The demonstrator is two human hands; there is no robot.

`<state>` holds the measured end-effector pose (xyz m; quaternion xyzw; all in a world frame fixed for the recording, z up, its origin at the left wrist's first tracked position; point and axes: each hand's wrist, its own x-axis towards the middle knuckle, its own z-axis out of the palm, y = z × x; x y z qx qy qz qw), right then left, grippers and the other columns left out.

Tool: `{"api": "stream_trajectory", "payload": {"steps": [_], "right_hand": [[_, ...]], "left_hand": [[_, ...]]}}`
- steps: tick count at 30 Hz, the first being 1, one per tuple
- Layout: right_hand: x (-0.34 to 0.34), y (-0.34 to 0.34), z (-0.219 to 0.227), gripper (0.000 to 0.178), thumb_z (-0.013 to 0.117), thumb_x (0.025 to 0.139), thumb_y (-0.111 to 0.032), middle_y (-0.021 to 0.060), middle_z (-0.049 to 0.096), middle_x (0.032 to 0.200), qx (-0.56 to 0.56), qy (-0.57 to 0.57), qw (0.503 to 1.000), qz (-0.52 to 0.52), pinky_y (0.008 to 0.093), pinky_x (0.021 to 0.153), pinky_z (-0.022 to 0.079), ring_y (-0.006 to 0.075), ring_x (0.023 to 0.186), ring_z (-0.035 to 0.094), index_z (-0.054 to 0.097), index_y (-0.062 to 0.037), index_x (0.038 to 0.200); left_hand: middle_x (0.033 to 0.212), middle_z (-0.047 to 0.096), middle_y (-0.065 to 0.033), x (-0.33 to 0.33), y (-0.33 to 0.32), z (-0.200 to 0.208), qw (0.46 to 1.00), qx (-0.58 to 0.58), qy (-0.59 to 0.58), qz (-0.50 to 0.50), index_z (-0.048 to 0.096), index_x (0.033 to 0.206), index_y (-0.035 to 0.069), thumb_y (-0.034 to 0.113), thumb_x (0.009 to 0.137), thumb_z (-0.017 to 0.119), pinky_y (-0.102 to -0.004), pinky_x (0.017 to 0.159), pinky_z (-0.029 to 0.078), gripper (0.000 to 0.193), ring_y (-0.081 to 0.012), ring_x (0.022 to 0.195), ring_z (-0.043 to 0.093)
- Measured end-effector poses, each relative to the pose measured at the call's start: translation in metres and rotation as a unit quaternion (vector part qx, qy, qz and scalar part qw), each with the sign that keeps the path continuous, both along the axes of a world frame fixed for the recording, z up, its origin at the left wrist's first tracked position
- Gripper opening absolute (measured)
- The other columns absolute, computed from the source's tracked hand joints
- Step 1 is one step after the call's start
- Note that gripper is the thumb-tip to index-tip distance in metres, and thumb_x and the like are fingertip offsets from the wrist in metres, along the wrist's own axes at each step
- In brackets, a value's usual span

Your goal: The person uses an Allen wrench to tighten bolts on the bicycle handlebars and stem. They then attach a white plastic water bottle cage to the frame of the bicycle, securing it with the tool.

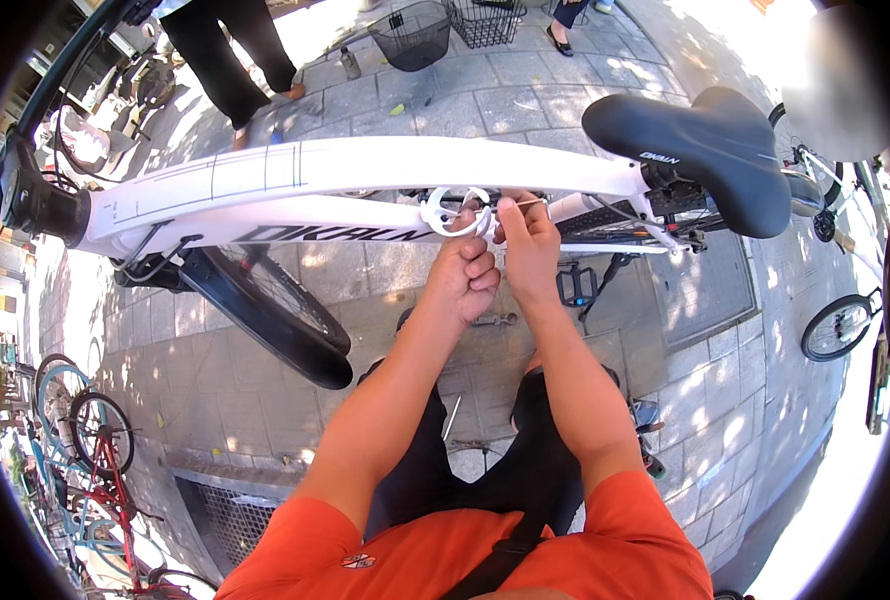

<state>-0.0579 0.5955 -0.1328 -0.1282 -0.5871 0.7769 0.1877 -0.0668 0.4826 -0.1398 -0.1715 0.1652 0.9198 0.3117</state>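
Observation:
A white bicycle (375, 165) stands across in front of me, its handlebar to the left and its black saddle (695, 150) to the right. Beside the frame, a white looped piece that looks like a bottle cage (435, 212) is gripped by my left hand (465, 275), fingers curled in. Close by on the right, my right hand (530, 245) is closed in a pinch around a thin rod (533, 203), perhaps a hex key. Its tip and the spot where it meets the bicycle are hidden by my fingers.
A black pedal (577, 286) hangs below the frame, and the front wheel's black mudguard (265, 325) turns toward me. Baskets (412, 36), a bottle (350, 64) and people stand beyond. More bicycles (110, 450) are at left and right. A small tool (495, 319) lies on the paving.

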Motion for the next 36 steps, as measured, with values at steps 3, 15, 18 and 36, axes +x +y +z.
{"api": "stream_trajectory", "payload": {"steps": [3, 15, 18, 36], "right_hand": [[0.006, -0.001, -0.005, 0.022, 0.066, 0.106, -0.019, -0.0014, 0.065, 0.088, -0.087, 0.033, 0.996, -0.012, 0.0236, 0.069, 0.047, 0.0067, 0.076, 0.056, 0.074, -0.0004, 0.114], [-0.013, -0.002, -0.012, 0.033, 0.079, 0.098, -0.026, -0.0025, 0.058, 0.067, 0.003, -0.023, 0.995, -0.099, 0.0248, 0.052, 0.037, 0.0056, 0.059, 0.049, 0.064, -0.0061, 0.077], [-0.012, -0.005, -0.007, 0.026, 0.077, 0.099, -0.023, -0.0017, 0.061, 0.072, -0.013, -0.018, 0.997, -0.073, 0.0236, 0.055, 0.04, 0.0067, 0.06, 0.052, 0.065, -0.0067, 0.082], [-0.009, -0.002, -0.015, 0.028, 0.073, 0.102, -0.024, -0.001, 0.064, 0.075, -0.01, 0.01, 0.997, -0.082, 0.0234, 0.058, 0.044, 0.005, 0.066, 0.054, 0.065, -0.004, 0.084]], "left_hand": [[0.061, 0.045, 0.0117, 0.003, 0.006, 0.003, 1.0, -0.029, 0.007, 0.007, 0.058, 0.119, 0.029, 0.034, 0.109, 0.06, -0.0199, 0.034, 0.028, 0.012, -0.0018, 0.042, 0.038], [0.059, 0.046, 0.0133, 0.001, 0.005, -0.005, 1.0, 0.007, 0.028, -0.007, 0.058, 0.132, 0.035, 0.035, 0.11, 0.056, -0.0221, 0.036, 0.031, 0.022, -0.0025, 0.043, 0.042], [0.059, 0.046, 0.0135, -0.001, 0.003, -0.009, 1.0, 0.004, 0.025, -0.006, 0.059, 0.129, 0.035, 0.037, 0.109, 0.058, -0.022, 0.037, 0.031, 0.02, -0.0024, 0.043, 0.042], [0.059, 0.044, 0.0132, 0.006, 0.006, 0.001, 0.999, -0.038, 0.031, -0.012, 0.059, 0.129, 0.035, 0.039, 0.109, 0.058, -0.0215, 0.039, 0.03, 0.02, -0.0021, 0.046, 0.04]]}}
